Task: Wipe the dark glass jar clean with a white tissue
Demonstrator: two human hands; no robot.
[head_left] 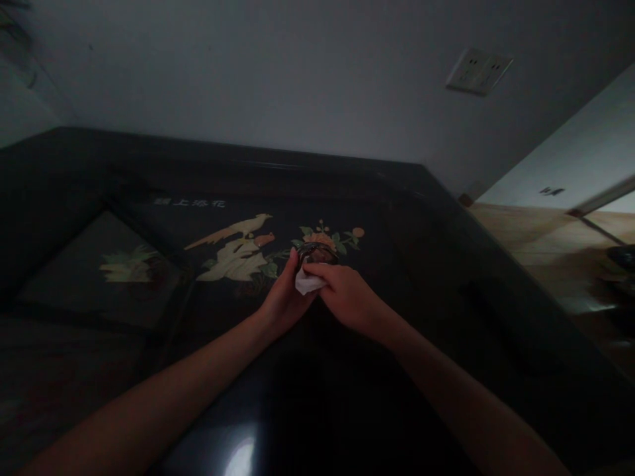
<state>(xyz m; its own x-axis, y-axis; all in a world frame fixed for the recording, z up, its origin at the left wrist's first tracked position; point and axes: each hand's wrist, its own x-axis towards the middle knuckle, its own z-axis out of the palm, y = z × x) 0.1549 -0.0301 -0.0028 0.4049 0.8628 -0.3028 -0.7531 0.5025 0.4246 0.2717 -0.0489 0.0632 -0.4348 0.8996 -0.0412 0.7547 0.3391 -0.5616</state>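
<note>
My left hand is wrapped round the side of a small dark, shiny round object, perhaps a glass dish; its exact kind is hard to make out in the dim light. In my right hand a crumpled white tissue is pinched and pressed against the near side of that object. Both hands meet above the middle of a glossy black tabletop. My fingers cover much of the object's lower part.
Inlaid in the tabletop are a bird design and a flower design. A pale wall with a double socket rises behind the table. Wooden flooring shows beyond its right edge.
</note>
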